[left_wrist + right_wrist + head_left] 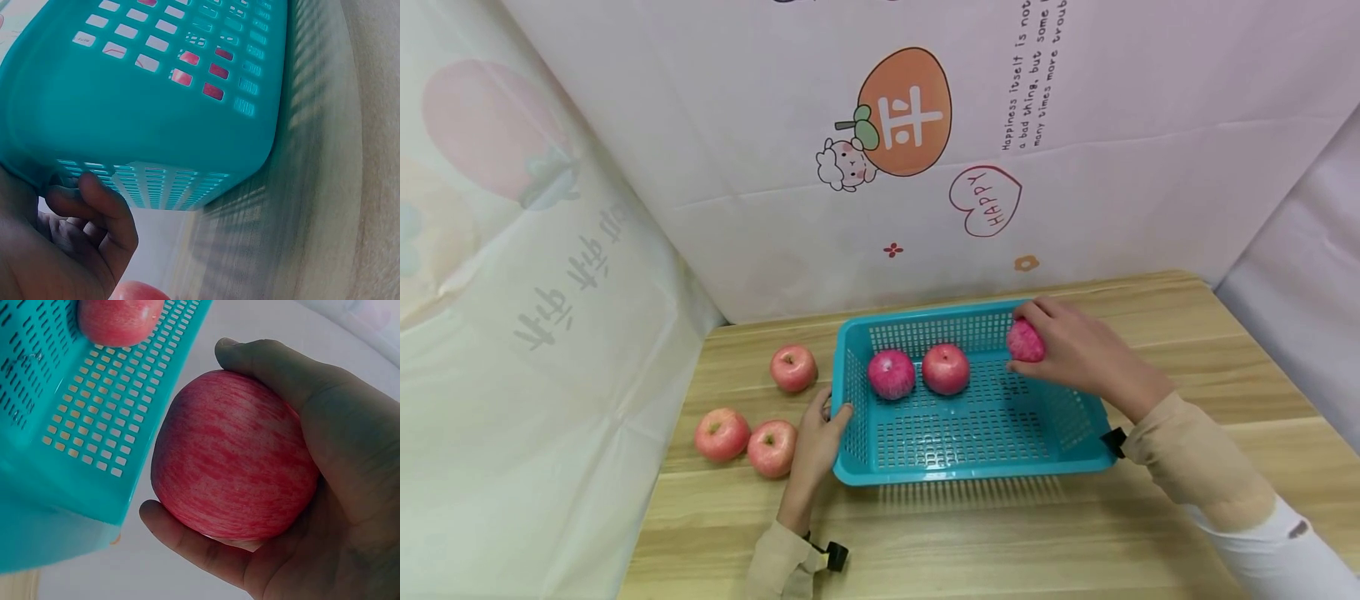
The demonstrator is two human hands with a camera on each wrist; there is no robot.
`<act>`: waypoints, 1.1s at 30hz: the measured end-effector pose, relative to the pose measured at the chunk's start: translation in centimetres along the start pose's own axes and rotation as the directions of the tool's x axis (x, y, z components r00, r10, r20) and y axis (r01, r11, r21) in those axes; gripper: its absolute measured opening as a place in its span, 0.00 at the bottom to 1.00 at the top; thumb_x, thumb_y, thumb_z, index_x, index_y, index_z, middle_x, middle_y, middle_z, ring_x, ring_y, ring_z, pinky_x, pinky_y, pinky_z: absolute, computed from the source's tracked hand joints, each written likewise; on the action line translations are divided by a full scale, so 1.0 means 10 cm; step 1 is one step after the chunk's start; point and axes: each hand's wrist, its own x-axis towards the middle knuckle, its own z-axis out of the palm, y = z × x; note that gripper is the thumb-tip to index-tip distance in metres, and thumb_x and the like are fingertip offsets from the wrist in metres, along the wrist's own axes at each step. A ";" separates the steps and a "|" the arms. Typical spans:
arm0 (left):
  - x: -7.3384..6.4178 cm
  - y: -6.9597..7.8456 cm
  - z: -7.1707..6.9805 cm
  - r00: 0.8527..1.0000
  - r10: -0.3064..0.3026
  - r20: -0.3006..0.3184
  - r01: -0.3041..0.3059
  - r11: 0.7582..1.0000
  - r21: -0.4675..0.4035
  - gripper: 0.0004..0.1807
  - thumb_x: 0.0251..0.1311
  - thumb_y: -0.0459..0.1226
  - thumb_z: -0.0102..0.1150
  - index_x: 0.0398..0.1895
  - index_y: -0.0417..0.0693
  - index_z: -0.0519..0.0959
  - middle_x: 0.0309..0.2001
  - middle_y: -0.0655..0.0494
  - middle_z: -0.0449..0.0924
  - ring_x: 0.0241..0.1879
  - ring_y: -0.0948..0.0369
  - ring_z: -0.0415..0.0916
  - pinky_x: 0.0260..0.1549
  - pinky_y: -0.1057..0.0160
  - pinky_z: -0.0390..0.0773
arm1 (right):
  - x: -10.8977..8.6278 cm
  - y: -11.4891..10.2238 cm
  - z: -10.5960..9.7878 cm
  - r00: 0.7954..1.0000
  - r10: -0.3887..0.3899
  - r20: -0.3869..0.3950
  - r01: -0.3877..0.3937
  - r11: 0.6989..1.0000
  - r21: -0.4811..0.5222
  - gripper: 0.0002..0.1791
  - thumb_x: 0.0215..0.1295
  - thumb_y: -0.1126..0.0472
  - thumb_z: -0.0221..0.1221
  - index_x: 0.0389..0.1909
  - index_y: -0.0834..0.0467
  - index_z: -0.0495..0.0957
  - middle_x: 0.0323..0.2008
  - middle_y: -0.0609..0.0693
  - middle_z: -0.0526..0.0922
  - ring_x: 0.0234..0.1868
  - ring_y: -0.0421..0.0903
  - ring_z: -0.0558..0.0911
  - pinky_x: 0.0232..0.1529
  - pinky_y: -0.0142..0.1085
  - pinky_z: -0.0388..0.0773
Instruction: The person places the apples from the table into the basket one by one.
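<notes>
A turquoise plastic basket with a perforated floor and walls lies on the table. My left hand grips its left end, thumb over the rim and fingers curled beneath it on the outside. In the left wrist view those curled fingers are close against the basket wall. My right hand holds a streaked pink-red apple over the basket's far right part, thumb on one side and fingers on the other. Inside the basket, toward the left, sit a magenta apple and a redder apple, side by side.
Left of the basket, three apples stand on the wooden table: one farther back, one at the far left, and one near my left hand. A printed white cloth rises behind the table.
</notes>
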 end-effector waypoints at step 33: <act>0.00 0.00 0.01 1.000 0.013 -0.009 -0.012 1.000 0.022 0.27 0.78 0.41 0.54 0.77 0.45 0.69 0.62 0.34 0.83 0.56 0.42 0.87 0.50 0.43 0.89 | 0.31 -0.02 0.33 0.996 -0.032 0.083 0.028 0.999 0.043 0.39 0.59 0.41 0.76 0.65 0.58 0.76 0.59 0.60 0.79 0.52 0.58 0.82 0.43 0.52 0.89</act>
